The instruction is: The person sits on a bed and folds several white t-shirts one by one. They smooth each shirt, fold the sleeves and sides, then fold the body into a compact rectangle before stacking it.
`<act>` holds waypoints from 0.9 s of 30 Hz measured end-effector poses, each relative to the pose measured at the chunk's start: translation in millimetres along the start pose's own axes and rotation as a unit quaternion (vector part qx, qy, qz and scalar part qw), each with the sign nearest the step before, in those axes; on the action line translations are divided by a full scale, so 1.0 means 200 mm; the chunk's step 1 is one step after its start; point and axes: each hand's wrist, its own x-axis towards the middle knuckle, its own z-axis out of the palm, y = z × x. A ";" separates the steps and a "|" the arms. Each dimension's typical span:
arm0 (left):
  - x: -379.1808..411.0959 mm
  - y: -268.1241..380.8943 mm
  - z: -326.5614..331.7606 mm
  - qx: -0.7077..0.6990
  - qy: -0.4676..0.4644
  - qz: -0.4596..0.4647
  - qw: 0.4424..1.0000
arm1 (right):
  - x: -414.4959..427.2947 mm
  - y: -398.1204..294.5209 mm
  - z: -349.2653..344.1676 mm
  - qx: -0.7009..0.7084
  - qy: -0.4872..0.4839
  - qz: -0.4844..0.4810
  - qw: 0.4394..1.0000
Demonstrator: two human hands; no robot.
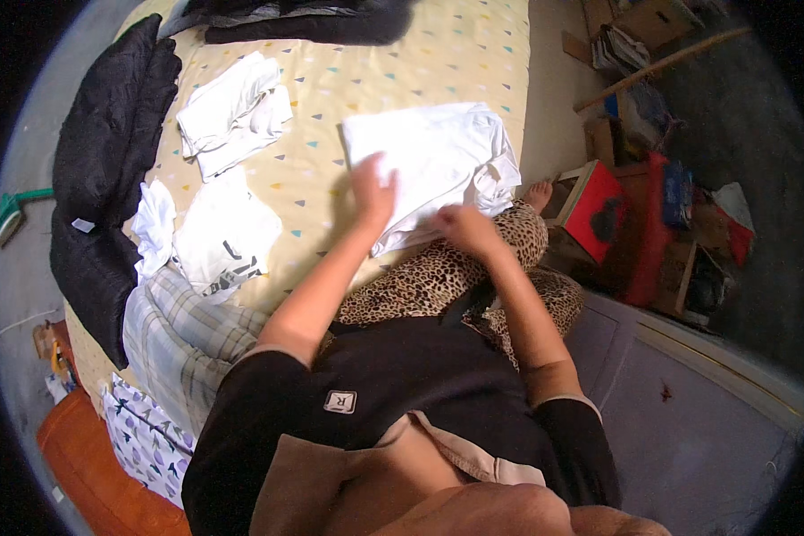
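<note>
A folded white garment lies on the bed's patterned sheet, just beyond my leopard-print trouser leg. My left hand rests at the garment's left part, fingers apart and slightly blurred. At its near edge is my right hand, blurred, its fingers curled; whether they pinch the cloth cannot be told. A bunched part of the garment lies at its right end. Another folded white garment is farther left on the bed. Nearer to me are a white garment with black print and a small crumpled white cloth.
A black padded garment runs along the bed's left side, and dark clothing lies at the far end. A plaid cloth is beside my left elbow. Right of the bed stand a red box, cartons and a grey cabinet.
</note>
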 end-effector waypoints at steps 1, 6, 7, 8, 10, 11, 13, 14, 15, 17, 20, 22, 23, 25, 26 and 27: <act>-0.03 -0.03 -0.09 0.033 0.049 -0.042 0.997 | 0.01 0.07 -0.10 0.005 0.055 0.054 0.997; -0.04 -0.11 -0.17 -0.220 -0.140 -0.355 0.898 | 0.20 0.33 -0.33 -0.130 0.300 0.084 0.941; -0.03 -0.09 -0.16 -0.249 -0.174 -0.386 0.871 | 0.23 0.33 -0.32 -0.147 0.296 0.047 0.942; -0.03 -0.08 -0.12 -0.256 -0.169 -0.372 0.876 | 0.25 0.34 -0.31 -0.164 0.293 0.010 0.942; 0.00 -0.06 -0.08 -0.271 -0.152 -0.344 0.886 | 0.29 0.33 -0.29 -0.234 0.214 -0.094 0.944; 0.02 -0.07 -0.08 -0.292 -0.137 -0.341 0.883 | 0.29 0.32 -0.28 -0.267 0.172 -0.145 0.937; 0.11 0.01 -0.19 -0.331 -0.108 -0.336 0.875 | 0.28 0.30 -0.29 -0.278 0.147 -0.107 0.943; 0.14 -0.13 -0.18 -0.376 -0.108 -0.321 0.863 | 0.27 0.28 -0.33 -0.280 0.136 -0.080 0.947; 0.18 -0.08 -0.26 -0.340 -0.128 -0.326 0.873 | 0.23 0.30 -0.36 -0.282 0.125 -0.039 0.951; 0.22 -0.41 -0.31 -0.350 -0.078 -0.227 0.905 | 0.24 0.36 -0.34 -0.296 0.123 -0.005 0.947; 0.22 -0.73 -0.46 -0.356 -0.124 -0.294 0.878 | 0.27 0.44 -0.30 -0.280 0.097 0.043 0.954; 0.17 -0.62 -0.53 -0.252 -0.192 -0.320 0.893 | 0.29 0.41 -0.30 -0.128 0.132 0.113 0.976; 0.11 -0.57 -0.58 -0.197 -0.223 -0.332 0.895 | 0.29 0.38 -0.30 -0.049 0.148 0.144 0.977; -0.03 -0.59 -0.61 -0.241 -0.215 -0.342 0.883 | 0.36 0.32 -0.29 -0.012 0.092 0.146 0.985; -0.11 -0.57 -0.61 -0.274 -0.195 -0.367 0.868 | 0.37 0.27 -0.25 -0.024 0.071 0.145 0.987; -0.17 -0.56 -0.62 -0.305 -0.172 -0.392 0.851 | 0.38 0.22 -0.22 -0.035 0.048 0.143 0.988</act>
